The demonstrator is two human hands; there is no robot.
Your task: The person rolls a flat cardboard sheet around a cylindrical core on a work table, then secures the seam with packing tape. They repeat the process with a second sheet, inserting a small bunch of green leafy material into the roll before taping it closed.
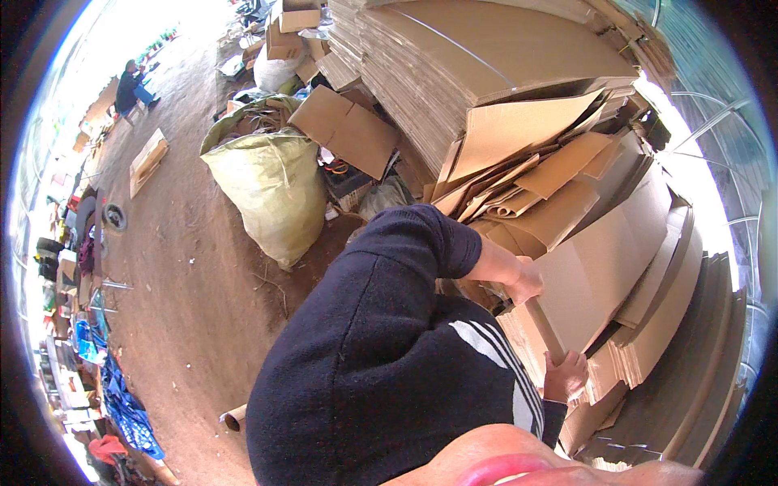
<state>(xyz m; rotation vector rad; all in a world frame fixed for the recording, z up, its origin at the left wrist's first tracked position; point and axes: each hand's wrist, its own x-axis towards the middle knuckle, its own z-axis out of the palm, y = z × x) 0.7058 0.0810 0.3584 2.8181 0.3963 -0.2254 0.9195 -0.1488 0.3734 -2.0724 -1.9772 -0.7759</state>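
My left hand (526,280) grips the near edge of a folded cardboard sheet (598,273), close to the edge's upper end in the view. At the other end of that edge, my right hand (565,375) has its fingers around it. The sheet rests over a stack of flattened cardboard (647,358), and its far part reaches away from me. Beside my left hand lie loose cardboard pieces (541,200), some of them curled or folded. Part of my right forearm is hidden by my chest and face.
A tall strapped cardboard stack (419,91) stands at the top. Nearby, a stuffed woven sack (273,188) sits on the dirt floor (200,291). A seated person (130,91) is far off. A blue tarp (127,401) and assorted clutter line the left side.
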